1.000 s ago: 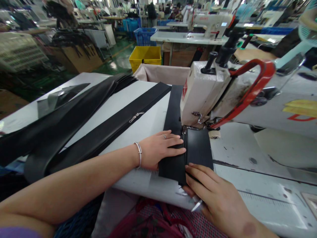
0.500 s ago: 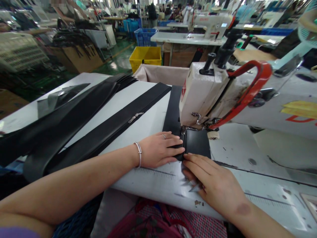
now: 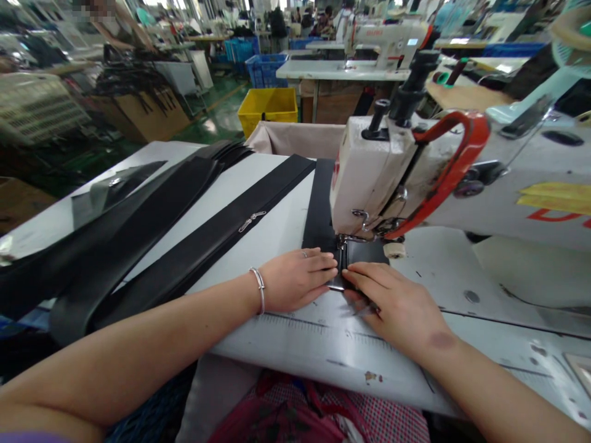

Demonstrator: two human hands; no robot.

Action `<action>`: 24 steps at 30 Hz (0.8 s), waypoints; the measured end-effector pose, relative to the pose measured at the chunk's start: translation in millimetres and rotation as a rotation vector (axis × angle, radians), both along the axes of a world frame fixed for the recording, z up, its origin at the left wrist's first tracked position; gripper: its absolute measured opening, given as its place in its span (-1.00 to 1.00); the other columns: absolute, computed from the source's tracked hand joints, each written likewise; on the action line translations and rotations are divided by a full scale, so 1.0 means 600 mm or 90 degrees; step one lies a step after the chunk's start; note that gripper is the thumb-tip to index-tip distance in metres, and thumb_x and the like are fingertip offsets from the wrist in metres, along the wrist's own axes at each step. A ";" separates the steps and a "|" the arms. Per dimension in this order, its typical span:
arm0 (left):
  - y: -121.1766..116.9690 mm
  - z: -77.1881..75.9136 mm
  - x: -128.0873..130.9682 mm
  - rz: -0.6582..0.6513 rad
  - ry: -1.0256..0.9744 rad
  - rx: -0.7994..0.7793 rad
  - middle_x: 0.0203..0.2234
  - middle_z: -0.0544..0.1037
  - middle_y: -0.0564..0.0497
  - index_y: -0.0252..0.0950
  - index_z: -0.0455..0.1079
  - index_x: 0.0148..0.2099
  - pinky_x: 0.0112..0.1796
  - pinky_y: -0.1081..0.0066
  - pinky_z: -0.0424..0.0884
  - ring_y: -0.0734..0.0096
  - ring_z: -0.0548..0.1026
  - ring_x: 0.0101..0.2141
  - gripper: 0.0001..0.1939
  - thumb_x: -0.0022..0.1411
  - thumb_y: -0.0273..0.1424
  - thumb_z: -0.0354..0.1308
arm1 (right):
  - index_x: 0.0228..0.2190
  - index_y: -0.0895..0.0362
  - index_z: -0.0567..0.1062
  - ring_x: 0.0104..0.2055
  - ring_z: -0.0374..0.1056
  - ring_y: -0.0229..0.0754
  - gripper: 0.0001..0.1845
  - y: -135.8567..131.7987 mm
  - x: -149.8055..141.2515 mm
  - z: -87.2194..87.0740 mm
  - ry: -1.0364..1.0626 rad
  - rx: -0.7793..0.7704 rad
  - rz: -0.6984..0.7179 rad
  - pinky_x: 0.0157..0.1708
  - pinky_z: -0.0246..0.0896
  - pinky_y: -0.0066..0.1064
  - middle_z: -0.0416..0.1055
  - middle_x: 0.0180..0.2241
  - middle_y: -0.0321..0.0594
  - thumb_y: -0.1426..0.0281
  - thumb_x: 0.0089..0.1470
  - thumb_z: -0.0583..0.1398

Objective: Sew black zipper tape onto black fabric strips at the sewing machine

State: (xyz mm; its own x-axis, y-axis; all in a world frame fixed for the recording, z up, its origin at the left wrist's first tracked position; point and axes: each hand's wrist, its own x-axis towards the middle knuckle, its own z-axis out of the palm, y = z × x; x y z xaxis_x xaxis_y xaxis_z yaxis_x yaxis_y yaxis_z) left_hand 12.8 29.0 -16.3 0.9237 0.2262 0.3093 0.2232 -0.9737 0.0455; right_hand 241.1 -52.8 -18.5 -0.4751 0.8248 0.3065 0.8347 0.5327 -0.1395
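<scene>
My left hand (image 3: 295, 280) lies flat, fingers stretched, on a black leather-like piece (image 3: 318, 197) just left of the presser foot. Opposite it, my right hand (image 3: 397, 304) touches the piece's near end with its index fingertip beside a raised centre line. Its lower fingers curl around a small metal tool (image 3: 367, 307), blurred and partly hidden, so its kind is unclear. The sewing machine (image 3: 364, 178) stands over the piece, its presser foot (image 3: 341, 243) down by my fingertips. The piece's far part runs behind the machine head.
Left on the table lies a black strip with zip pullers (image 3: 252, 220), beside more black strips (image 3: 152, 215). A fabric-lined bin (image 3: 300, 138) adjoins the far edge. Beyond are a yellow crate (image 3: 268, 106), another sewing machine (image 3: 388, 46) and a person (image 3: 117, 27) at the left.
The black piece has slid away from me under the presser foot, its near end now closer to the needle. My right hand has moved forward with it; my left hand stays nearly in place.
</scene>
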 end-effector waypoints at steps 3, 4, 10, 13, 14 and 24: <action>-0.002 -0.001 0.004 0.013 0.006 -0.009 0.02 0.44 -0.17 -0.46 0.34 0.09 0.17 0.21 0.26 0.26 0.36 0.08 -0.64 0.39 -0.37 -0.09 | -0.02 0.14 0.43 0.03 0.30 -0.13 -0.68 0.000 -0.001 -0.001 -0.004 -0.002 -0.008 -0.05 0.34 -0.26 0.39 0.01 -0.16 0.38 0.20 0.09; -0.002 -0.002 0.006 0.020 0.012 -0.011 0.02 0.44 -0.17 -0.46 0.33 0.09 0.17 0.21 0.25 0.26 0.35 0.09 -0.64 0.39 -0.37 -0.10 | -0.02 0.14 0.43 0.04 0.30 -0.12 -0.67 0.000 -0.002 -0.001 -0.005 -0.003 -0.012 -0.05 0.34 -0.26 0.38 0.02 -0.16 0.38 0.19 0.09; 0.003 0.000 0.018 0.068 0.046 -0.024 0.06 0.38 -0.19 -0.47 0.27 0.12 0.20 0.19 0.18 0.23 0.31 0.12 -0.62 0.38 -0.35 -0.11 | 0.02 0.16 0.39 0.05 0.29 -0.07 -0.61 0.015 -0.004 -0.002 -0.015 -0.018 -0.038 -0.03 0.33 -0.20 0.35 0.06 -0.13 0.32 0.18 0.10; 0.006 0.004 0.023 0.091 0.066 -0.042 0.08 0.35 -0.20 -0.48 0.22 0.14 0.22 0.20 0.13 0.23 0.25 0.16 -0.60 0.37 -0.34 -0.09 | 0.07 0.17 0.35 0.08 0.27 -0.02 -0.56 0.022 -0.005 -0.006 -0.028 -0.027 -0.063 -0.01 0.31 -0.14 0.32 0.10 -0.10 0.29 0.18 0.09; 0.006 0.005 0.024 0.098 0.071 -0.047 0.09 0.34 -0.21 -0.48 0.21 0.14 0.23 0.20 0.11 0.23 0.23 0.17 -0.60 0.36 -0.33 -0.08 | 0.08 0.17 0.34 0.09 0.26 0.00 -0.54 0.024 -0.006 -0.007 -0.031 -0.030 -0.070 0.00 0.31 -0.12 0.31 0.11 -0.08 0.28 0.18 0.09; 0.013 -0.003 0.024 0.128 0.068 -0.060 0.17 0.25 -0.25 -0.48 0.21 0.15 0.26 0.17 0.00 0.20 0.10 0.25 -0.57 0.36 -0.30 -0.10 | 0.14 0.18 0.26 0.11 0.25 0.01 -0.47 0.028 -0.017 0.000 -0.036 -0.072 -0.123 0.00 0.30 -0.10 0.27 0.15 -0.07 0.25 0.17 0.06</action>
State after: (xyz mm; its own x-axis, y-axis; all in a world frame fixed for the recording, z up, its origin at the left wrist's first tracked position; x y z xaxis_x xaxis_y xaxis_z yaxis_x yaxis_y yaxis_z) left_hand 27.4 36.6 -18.3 0.8837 0.4317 0.1807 0.4201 -0.9019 0.1001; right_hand 230.7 -35.9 -18.7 -0.3191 0.9298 0.1836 0.9278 0.3460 -0.1395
